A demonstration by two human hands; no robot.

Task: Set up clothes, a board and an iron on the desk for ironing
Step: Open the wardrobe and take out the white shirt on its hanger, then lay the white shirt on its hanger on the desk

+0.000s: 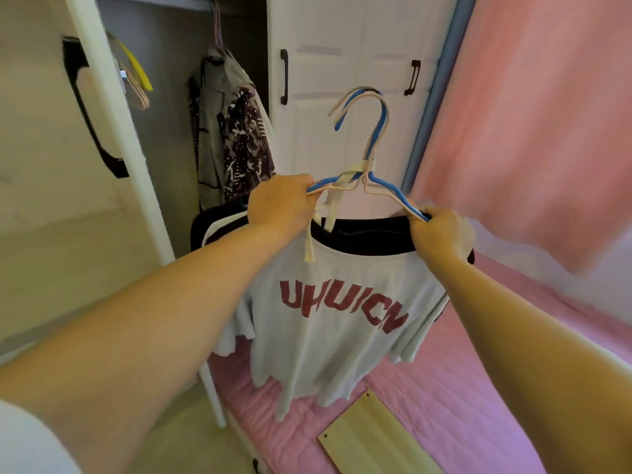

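Both hands [280, 203] grip hangers [372, 145] carrying a T-shirt [328, 336] beside the wardrobe [164, 97].

- Both bare arms reach fwd and up from the bottom corners, elbows nearly straight, hands at about the same height.
- Left hand [278, 203]: back of hand faces the camera, fingers curled tight in a fist, gripping the hangers [371, 181] at their left end.
- Right hand [439, 232]: fingers curled, gripping the right end of the hangers, wrist bent slightly inward.
- A white short sleeve [24, 439] shows at the left shoulder.
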